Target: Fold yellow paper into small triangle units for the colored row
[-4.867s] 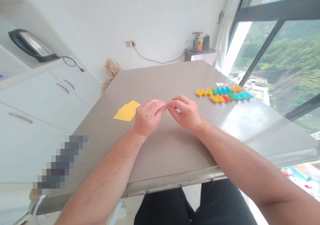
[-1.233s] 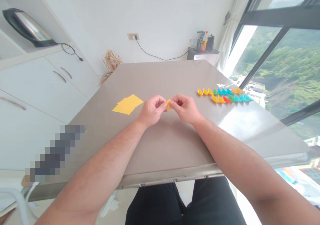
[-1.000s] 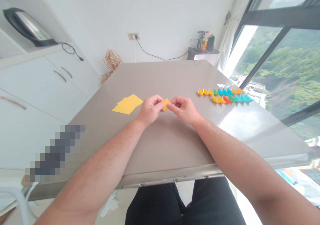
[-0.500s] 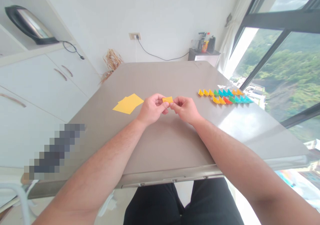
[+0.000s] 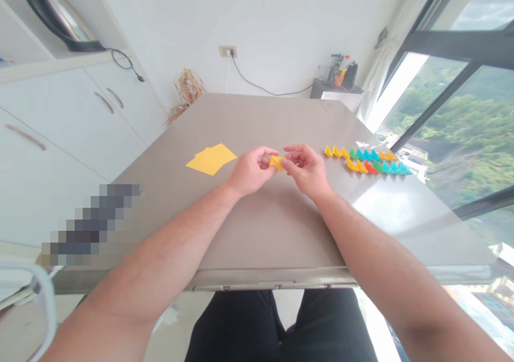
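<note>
A small folded piece of yellow paper (image 5: 276, 163) is held above the middle of the table. My left hand (image 5: 254, 170) pinches its left side between thumb and fingers. On its right side, my right hand (image 5: 307, 170) grips the edge with the thumb and a curled finger, while its index finger reaches out above. Flat yellow paper sheets (image 5: 212, 158) lie overlapping to the left of my left hand. To the right of my right hand stand two rows of small folded paper boats (image 5: 363, 154) in yellow, green, blue, orange and red.
The grey table (image 5: 257, 233) has its front edge close to my lap. A white cabinet with an electric kettle (image 5: 66, 19) is at the left. Bottles stand on a small cabinet (image 5: 337, 91) behind the table. A window (image 5: 453, 99) runs along the right side.
The yellow paper has turned in my fingers and now shows a slanted fold. My right index finger has lifted away from it. The whole view has shifted slightly.
</note>
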`<state>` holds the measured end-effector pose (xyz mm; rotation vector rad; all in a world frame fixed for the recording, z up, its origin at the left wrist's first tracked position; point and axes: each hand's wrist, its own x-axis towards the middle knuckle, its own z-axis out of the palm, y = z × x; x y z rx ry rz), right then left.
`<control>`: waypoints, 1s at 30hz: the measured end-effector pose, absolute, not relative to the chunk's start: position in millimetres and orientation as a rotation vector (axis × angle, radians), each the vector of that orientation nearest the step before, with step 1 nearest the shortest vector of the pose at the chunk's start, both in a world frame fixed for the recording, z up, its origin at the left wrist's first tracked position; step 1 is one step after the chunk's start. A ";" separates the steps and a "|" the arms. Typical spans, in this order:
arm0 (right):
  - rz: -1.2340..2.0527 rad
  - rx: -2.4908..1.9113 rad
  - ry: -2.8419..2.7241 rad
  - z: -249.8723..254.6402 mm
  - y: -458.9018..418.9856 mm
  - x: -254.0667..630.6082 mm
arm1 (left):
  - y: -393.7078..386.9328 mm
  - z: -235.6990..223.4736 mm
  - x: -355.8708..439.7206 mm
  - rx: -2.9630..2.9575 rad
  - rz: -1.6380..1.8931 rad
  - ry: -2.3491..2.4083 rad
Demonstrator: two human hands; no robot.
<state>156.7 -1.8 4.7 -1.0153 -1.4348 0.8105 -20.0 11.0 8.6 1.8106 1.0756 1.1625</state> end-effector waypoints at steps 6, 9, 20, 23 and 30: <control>0.790 -1.038 -1.480 5.9 -1.4 158.3 | 11.6 12.8 -18.4 1.786 1.224 1.069; 0.804 -1.038 -1.472 6.3 -2.0 158.8 | 12.5 12.5 -18.1 1.723 1.253 1.025; 0.783 -1.031 -1.505 9.1 -4.1 159.5 | 9.0 12.1 -12.6 1.551 1.256 0.867; 0.819 -1.034 -1.510 9.9 -4.6 159.6 | 9.7 9.1 -12.0 1.538 1.252 0.864; 0.957 -0.993 -1.537 12.4 -7.3 158.8 | 9.4 8.3 -11.1 1.529 1.246 0.810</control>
